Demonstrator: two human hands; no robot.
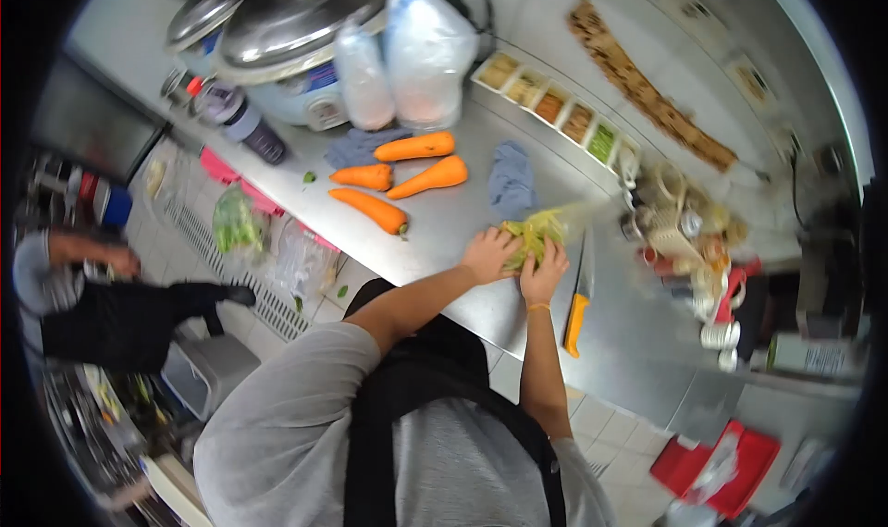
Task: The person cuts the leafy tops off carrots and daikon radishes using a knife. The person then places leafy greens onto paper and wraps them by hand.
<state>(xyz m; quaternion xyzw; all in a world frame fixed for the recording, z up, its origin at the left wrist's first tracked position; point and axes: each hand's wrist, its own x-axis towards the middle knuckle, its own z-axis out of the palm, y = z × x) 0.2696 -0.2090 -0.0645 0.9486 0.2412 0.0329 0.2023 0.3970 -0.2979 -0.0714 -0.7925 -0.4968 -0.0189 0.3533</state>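
Near the front of the steel counter, my left hand [492,252] and my right hand [544,272] grip a clear plastic bag of yellow-green strips [538,233] from both sides. The kind of food in the bag is not clear. My fingers curl around its near part, while the bag's loose end points away to the right. Just right of my right hand lies a knife with an orange-yellow handle [575,323], its blade pointing away from me. Beyond the bag rests a crumpled blue-grey cloth [511,180]. Several whole carrots [427,177] lie to the left.
A rice cooker [305,74], plastic bags [430,55] and a bottle [242,122] stand at back left. A row of small food containers [552,108] runs along the wall. Jars and bottles crowd the right. Another person [102,314] is at the far left.
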